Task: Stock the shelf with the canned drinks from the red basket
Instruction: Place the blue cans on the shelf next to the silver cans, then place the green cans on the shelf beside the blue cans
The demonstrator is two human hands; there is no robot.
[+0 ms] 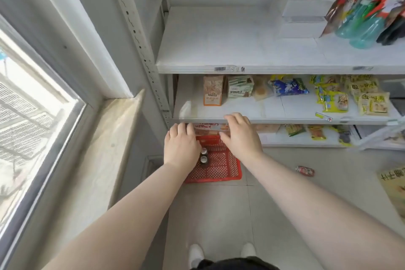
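Red basket (221, 166): on the floor below the shelf (219, 114), holding two upright cans (204, 156) at its left side. Your left hand (180, 143) and right hand (240, 135): both above the basket, palms down, fingers loosely spread, gripping nothing. One stray can (305, 171): lying on the floor, right.

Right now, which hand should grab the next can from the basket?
Left. The left hand sits right beside the two cans in the red basket; the right hand hovers farther away.
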